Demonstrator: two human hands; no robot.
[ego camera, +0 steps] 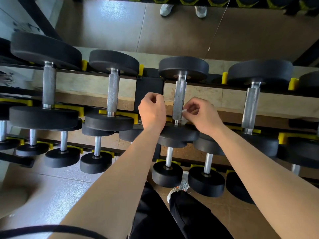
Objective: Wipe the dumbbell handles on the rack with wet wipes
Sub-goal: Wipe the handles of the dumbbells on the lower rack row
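mid frame: r hand [203, 116] pinches wet wipe [184, 111] vs dumbbell handle [179, 97]; l hand [151, 109] curled just left, can't tell if holding anything.

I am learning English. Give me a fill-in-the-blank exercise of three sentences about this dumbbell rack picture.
1. The right hand pinches a white ___ against a knurled dumbbell handle.
2. The left hand is on the ___ side of that handle.
3. The plastic stops on the rack are ___.
Missing words: wipe; left; yellow.
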